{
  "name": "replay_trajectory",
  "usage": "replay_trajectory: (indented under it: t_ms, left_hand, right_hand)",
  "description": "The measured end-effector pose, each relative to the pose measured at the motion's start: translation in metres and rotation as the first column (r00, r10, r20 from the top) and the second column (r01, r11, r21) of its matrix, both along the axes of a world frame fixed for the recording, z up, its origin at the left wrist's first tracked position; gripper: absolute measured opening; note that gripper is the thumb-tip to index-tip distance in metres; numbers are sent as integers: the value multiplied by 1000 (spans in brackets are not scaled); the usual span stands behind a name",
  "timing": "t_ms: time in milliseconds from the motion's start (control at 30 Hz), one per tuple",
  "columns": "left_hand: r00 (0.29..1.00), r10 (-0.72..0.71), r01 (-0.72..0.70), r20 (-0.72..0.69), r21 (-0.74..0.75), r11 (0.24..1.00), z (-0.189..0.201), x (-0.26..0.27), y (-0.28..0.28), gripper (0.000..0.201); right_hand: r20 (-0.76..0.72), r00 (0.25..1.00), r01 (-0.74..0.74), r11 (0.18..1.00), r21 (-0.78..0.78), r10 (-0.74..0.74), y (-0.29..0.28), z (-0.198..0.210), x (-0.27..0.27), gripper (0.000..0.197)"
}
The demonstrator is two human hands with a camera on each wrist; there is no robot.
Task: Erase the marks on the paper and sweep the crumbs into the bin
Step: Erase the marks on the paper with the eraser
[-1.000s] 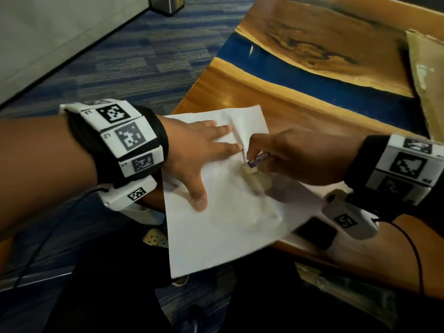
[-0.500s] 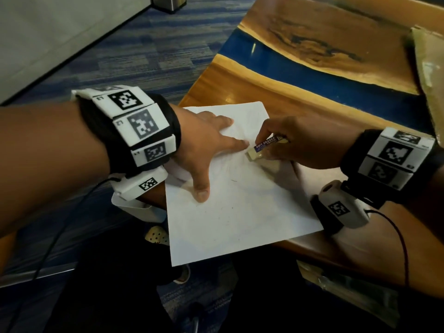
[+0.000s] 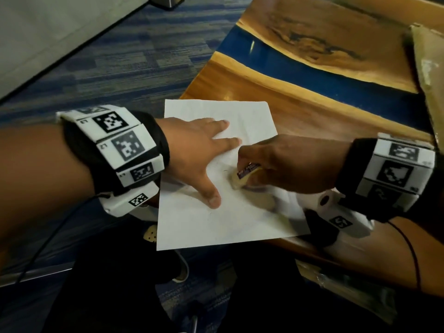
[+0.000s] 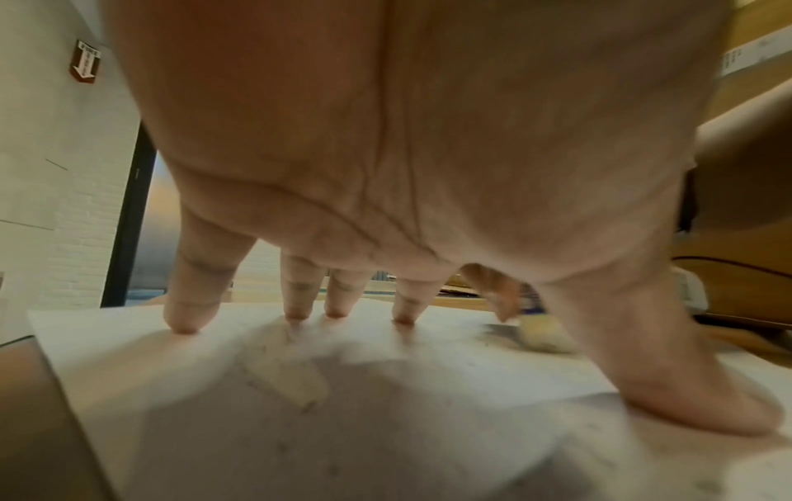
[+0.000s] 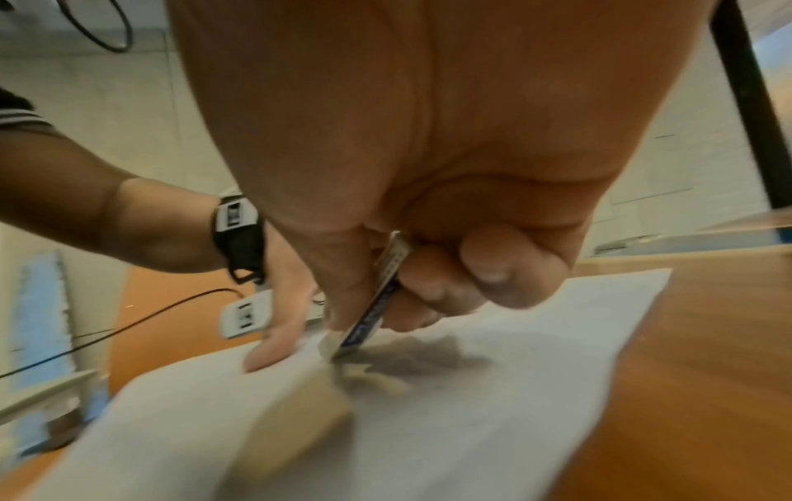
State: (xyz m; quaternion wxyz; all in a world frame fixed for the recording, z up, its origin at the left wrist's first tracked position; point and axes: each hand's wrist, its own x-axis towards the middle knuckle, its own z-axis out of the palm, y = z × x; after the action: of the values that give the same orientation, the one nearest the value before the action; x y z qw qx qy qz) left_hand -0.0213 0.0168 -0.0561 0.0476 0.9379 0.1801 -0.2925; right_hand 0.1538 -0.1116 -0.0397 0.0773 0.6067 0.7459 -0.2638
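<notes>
A white sheet of paper (image 3: 216, 224) lies over the near corner of the wooden table (image 3: 312, 111), its lower edge hanging past the rim. My left hand (image 3: 204, 152) lies flat on the sheet with fingers spread, pressing it down; in the left wrist view the fingertips (image 4: 295, 313) touch the paper (image 4: 386, 423). My right hand (image 3: 276, 162) pinches a cream eraser (image 3: 242, 177) in a blue sleeve, its tip on the paper just right of my left thumb. The right wrist view shows the eraser (image 5: 373, 312) between thumb and fingers, blurred. Faint pencil marks show near the eraser.
The table has a blue resin stripe (image 3: 336, 82) across it. A cardboard piece (image 3: 430, 75) lies at the far right. A metal bin (image 3: 165, 1) stands on the blue carpet at the top. Plastic-wrapped stuff (image 3: 348, 284) sits below the table edge.
The eraser has gone up the sheet and come back down toward me, and it is blurred now. My left hand stays flat on the paper. The view has shifted a little.
</notes>
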Motion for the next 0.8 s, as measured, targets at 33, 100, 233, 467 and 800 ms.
replay_trajectory:
  t_ms: [33,100,233,467,800]
  left_hand:
    - [1000,-5,5,-2,2,1000,0,1,1,134]
    - [1000,-5,5,-7,7,1000,0,3,-1,134]
    - [1000,-9,9,14,-11,1000,-1,1,2,135]
    - [999,-18,18,42,8,1000,-6,0,5,142]
    - [996,-39,37,83,27,999,-8,-2,2,147]
  right_hand:
    - [55,997,58,998,28,-60,7,1,7,19]
    - [173,965,179,977,116,-198,16,6,22,20]
    - [21,1000,-17,998,59,15,3,-3,0,16]
    - [178,972,132,983,125,-154,12,3,12,20]
    - [93,996,-6,993,120,-5,7,-4,-1,21]
